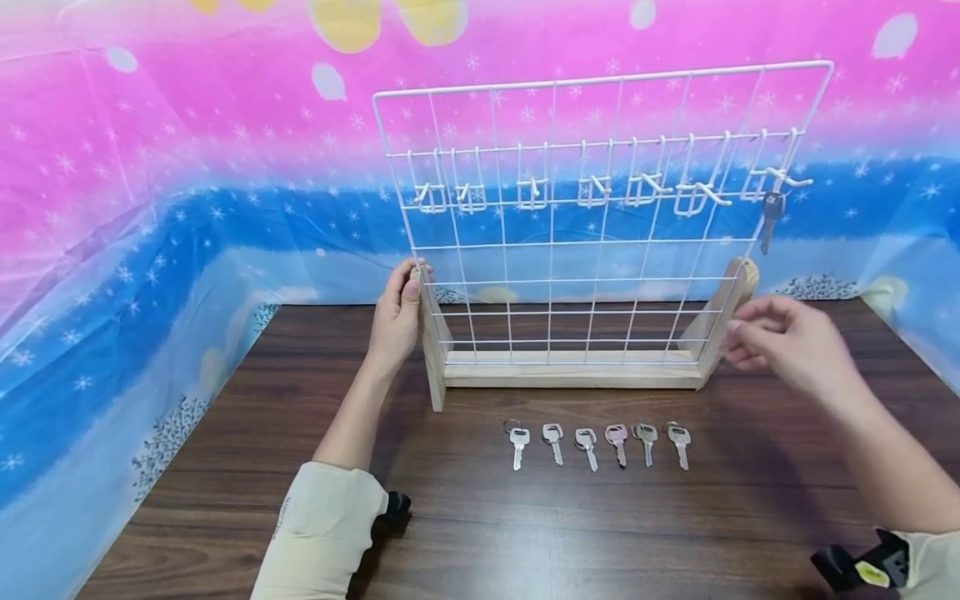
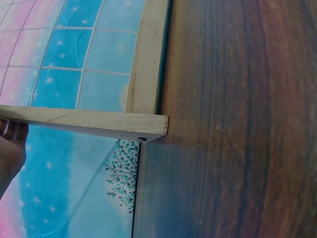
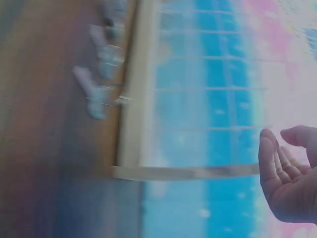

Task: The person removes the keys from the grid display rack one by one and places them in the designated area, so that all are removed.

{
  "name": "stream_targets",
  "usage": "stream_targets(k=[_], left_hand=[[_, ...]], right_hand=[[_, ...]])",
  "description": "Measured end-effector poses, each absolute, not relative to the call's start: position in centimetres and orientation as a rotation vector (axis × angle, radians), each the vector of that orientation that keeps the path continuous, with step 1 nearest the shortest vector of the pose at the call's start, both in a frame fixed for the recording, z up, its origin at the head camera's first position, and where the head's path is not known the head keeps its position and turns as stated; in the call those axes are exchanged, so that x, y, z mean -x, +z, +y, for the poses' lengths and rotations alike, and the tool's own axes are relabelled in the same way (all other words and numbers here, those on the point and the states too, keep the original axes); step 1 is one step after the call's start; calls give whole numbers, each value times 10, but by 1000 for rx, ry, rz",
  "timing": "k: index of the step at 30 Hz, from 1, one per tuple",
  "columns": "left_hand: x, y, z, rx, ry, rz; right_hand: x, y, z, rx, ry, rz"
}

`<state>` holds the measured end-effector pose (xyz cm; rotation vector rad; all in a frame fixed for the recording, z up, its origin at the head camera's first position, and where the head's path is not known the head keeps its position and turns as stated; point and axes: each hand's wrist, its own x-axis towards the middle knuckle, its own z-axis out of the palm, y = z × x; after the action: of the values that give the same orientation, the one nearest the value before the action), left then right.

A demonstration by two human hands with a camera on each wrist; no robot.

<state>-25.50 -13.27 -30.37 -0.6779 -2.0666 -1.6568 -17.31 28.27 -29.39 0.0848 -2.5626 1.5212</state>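
Note:
A white wire grid rack (image 1: pixel 551 244) stands upright on a wooden base (image 1: pixel 570 379). My left hand (image 1: pixel 397 312) grips the rack's left wooden upright (image 1: pixel 432 350), thumb in front; in the left wrist view only part of that hand (image 2: pixel 11 151) shows. My right hand (image 1: pixel 798 346) is beside the right wooden upright (image 1: pixel 731 308), fingers loosely bent. In the blurred right wrist view, thumb and fingers (image 3: pixel 270 158) are apart with nothing between them. One key (image 1: pixel 771 221) hangs from the rightmost white hook (image 1: pixel 780 177). Several keys with rings, such as a silver key (image 1: pixel 518 447), lie in a row before the base.
More white hooks (image 1: pixel 594 190) line the grid's upper part, bare of keys. The dark wooden table (image 1: pixel 480 525) runs back to a pink and blue patterned cloth (image 1: pixel 225 167) behind and at both sides. Black wrist cameras (image 1: pixel 397 510) sit near both sleeves.

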Motion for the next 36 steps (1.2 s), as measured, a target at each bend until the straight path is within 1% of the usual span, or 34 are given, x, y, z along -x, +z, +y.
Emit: stream_targets(k=[6,13,20,27,36], left_hand=[[254,-303,-133,678,-1659,-2072],[253,-304,-136,670,-1661,-2070],[253,-306,-138,666,-1662,-2071],[253,-306,-137,647,-1672,-2071],[253,-303,-133,670,-1655,-2067]], right_hand=[[167,-264,281,-111,1414,-2265],[170,-247,268,23,1160,-2205],[181,-231,255,43,1205,-2094],[189,-221,252,97,1227,-2054],[188,-222,255,147,1356,-1968]])
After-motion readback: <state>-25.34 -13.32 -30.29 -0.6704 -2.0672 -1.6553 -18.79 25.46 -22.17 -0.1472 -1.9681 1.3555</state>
